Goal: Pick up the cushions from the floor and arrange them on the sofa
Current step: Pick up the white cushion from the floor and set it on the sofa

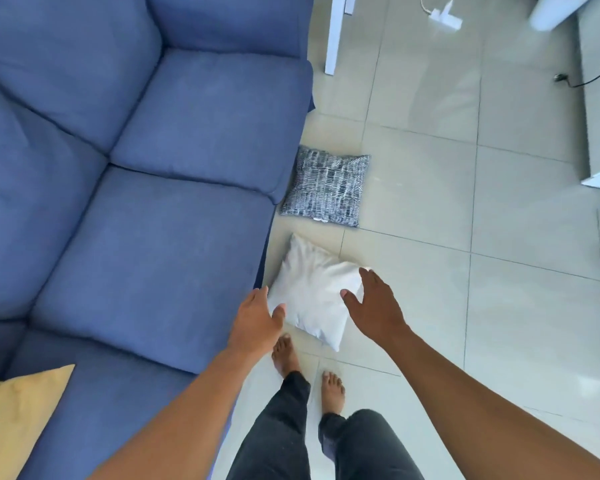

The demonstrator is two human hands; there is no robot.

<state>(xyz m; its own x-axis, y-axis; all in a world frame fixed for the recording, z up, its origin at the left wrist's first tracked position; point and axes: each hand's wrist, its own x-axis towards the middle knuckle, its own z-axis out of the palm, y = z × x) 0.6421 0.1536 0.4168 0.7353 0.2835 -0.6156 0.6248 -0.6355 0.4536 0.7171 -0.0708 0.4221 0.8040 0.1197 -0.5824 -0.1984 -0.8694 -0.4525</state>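
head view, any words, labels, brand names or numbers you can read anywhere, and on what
No readable text in this view.
Patterned cushion: a small white tag at its near edge, too small to read; the black-and-white marks are a pattern, not letters.
White cushion, yellow cushion and blue sofa: plain fabric, no label showing.
White power strip on the floor: no marking legible.

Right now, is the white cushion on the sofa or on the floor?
On the floor: the white cushion lies flat on the tiles beside the sofa, between both open hands.
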